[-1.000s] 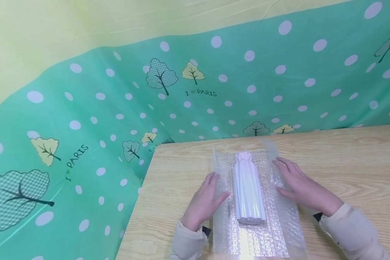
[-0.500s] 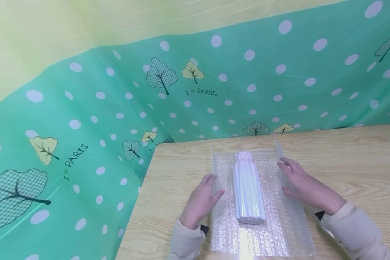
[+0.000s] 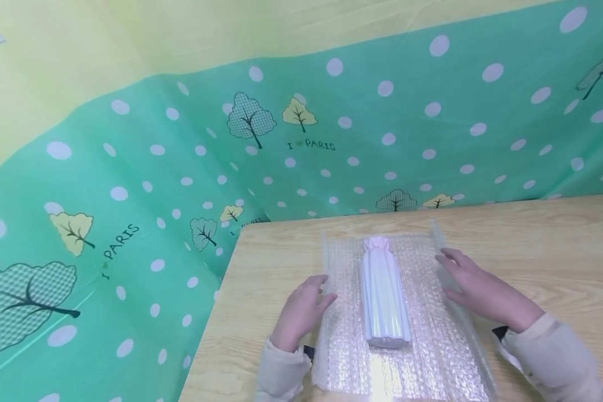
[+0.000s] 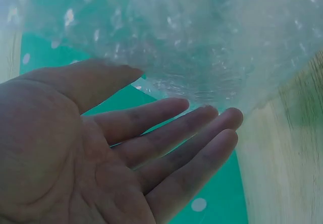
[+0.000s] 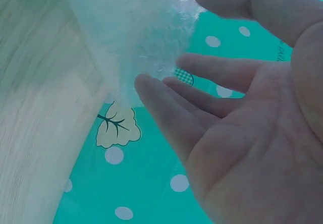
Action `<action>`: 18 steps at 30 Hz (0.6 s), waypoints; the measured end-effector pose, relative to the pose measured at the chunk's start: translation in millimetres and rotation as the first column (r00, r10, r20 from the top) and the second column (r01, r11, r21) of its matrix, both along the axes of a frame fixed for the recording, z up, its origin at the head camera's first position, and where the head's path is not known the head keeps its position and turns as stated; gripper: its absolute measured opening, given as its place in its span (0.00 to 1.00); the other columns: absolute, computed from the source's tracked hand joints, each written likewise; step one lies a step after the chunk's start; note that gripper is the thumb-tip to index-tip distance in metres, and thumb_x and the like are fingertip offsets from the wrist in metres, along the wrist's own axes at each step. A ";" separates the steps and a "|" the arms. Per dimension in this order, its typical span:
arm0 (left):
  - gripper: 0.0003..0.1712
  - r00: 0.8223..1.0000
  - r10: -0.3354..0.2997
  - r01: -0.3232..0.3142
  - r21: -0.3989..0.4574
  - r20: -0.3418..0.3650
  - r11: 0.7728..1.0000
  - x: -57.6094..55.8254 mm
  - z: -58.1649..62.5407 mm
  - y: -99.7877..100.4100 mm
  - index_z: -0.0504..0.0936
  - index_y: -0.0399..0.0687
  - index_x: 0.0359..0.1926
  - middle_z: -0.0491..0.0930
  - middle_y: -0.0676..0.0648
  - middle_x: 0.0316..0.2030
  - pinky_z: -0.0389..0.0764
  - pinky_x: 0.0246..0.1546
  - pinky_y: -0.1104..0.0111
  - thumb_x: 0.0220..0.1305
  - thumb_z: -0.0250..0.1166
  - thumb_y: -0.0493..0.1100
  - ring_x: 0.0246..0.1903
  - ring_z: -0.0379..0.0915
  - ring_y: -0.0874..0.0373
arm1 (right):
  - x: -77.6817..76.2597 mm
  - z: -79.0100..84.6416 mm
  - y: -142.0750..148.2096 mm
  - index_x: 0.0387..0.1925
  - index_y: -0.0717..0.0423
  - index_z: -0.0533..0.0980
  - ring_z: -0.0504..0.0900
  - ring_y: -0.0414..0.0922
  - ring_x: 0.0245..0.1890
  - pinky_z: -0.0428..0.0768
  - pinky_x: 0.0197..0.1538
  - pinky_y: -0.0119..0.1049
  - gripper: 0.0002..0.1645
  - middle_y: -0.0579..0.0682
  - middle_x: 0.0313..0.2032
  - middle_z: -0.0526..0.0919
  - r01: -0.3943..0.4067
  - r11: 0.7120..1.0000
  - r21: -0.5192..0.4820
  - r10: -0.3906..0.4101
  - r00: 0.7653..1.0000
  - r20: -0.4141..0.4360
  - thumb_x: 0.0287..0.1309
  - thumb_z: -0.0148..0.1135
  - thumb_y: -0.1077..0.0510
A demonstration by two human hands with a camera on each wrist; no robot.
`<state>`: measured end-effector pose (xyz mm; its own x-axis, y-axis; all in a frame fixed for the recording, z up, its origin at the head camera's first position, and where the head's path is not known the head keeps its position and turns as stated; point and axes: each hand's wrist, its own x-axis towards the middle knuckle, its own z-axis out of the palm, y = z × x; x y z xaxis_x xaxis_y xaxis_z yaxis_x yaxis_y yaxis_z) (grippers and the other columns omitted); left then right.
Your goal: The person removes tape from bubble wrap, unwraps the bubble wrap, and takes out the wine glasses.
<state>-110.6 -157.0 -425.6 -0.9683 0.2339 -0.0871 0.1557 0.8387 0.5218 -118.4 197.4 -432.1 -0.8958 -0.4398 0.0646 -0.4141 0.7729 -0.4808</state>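
Note:
A glossy white fluted vase (image 3: 384, 296), pinkish at its gathered neck, lies on its side on a sheet of bubble wrap (image 3: 341, 357) in the head view. Its neck points away from me. At the sheet's left edge is my left hand (image 3: 298, 311), fingers extended and thumb apart. The left wrist view has those fingertips right at the raised bubble wrap (image 4: 202, 42). My right hand (image 3: 484, 290) is at the opposite edge, where the sheet stands up. Its fingers (image 5: 161, 113) reach loosely along the film in the right wrist view.
Everything lies on a light wood-grain table (image 3: 558, 251). Behind and to the left hangs a green cloth (image 3: 362, 128) with white dots and printed trees, yellow along its top.
Both hands have moved apart, the left to the left and the right to the right. The bubble wrap's side edges have spread outward with them. The vase has stayed in place.

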 end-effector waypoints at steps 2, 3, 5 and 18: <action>0.31 1.000 0.007 -0.007 0.022 0.001 1.000 -1.1 0.2 -1.4 0.70 0.39 0.68 0.74 0.41 0.64 0.82 0.54 0.52 0.71 0.60 0.51 0.54 0.79 0.46 | -0.6 1.0 1.6 0.68 0.76 0.59 0.72 0.74 0.57 0.83 0.47 0.59 0.40 0.76 0.69 0.55 0.002 1.000 0.007 -0.002 1.000 0.008 0.62 0.64 0.58; 0.31 1.000 0.010 -0.010 0.030 0.007 0.999 -1.7 -0.2 -2.5 0.70 0.40 0.68 0.74 0.41 0.64 0.82 0.54 0.52 0.71 0.60 0.51 0.54 0.79 0.47 | -0.8 1.2 2.3 0.67 0.76 0.59 0.72 0.74 0.56 0.84 0.47 0.59 0.40 0.76 0.69 0.55 0.003 1.000 0.009 -0.003 1.000 0.008 0.62 0.63 0.59; 0.30 1.000 0.014 -0.015 0.049 0.016 0.999 -2.6 -0.6 -5.4 0.71 0.40 0.67 0.76 0.41 0.62 0.83 0.52 0.53 0.71 0.61 0.50 0.53 0.80 0.47 | -1.5 1.1 3.4 0.67 0.77 0.59 0.73 0.73 0.56 0.83 0.47 0.59 0.39 0.76 0.68 0.56 -0.001 1.000 0.022 0.000 1.000 0.005 0.63 0.63 0.59; 0.24 0.998 0.043 -0.046 0.084 0.037 0.995 -9.0 1.4 -28.0 0.75 0.37 0.63 0.83 0.40 0.49 0.84 0.47 0.53 0.71 0.61 0.45 0.46 0.82 0.47 | -2.5 1.6 16.8 0.63 0.79 0.63 0.69 0.76 0.58 0.77 0.54 0.65 0.36 0.79 0.66 0.57 -0.004 0.999 0.034 0.004 1.000 0.001 0.60 0.64 0.63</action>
